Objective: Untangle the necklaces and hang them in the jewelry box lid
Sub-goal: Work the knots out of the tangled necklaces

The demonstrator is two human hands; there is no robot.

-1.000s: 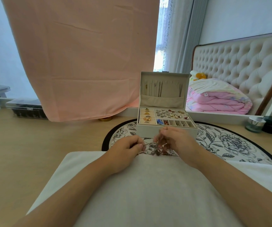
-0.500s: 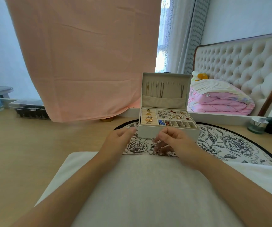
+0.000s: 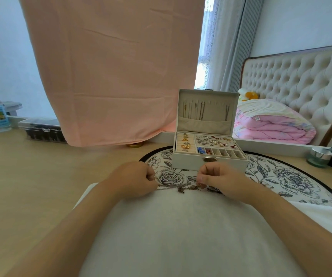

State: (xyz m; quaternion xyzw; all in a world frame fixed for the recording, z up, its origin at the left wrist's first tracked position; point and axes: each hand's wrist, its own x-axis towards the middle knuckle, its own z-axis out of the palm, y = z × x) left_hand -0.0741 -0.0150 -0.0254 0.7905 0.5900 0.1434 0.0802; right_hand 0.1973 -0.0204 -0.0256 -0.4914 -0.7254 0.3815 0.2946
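My left hand, a little left of centre frame, has its fingers curled tight on one loose end of the tangled necklaces. My right hand, just right of centre, pinches the other side of them between thumb and fingertips. The knot itself lies between my hands on the far edge of the white cloth, a strand running leftward to my fist. Just above my hands the jewelry box stands open on the floral mat. Its upright lid holds several hung chains.
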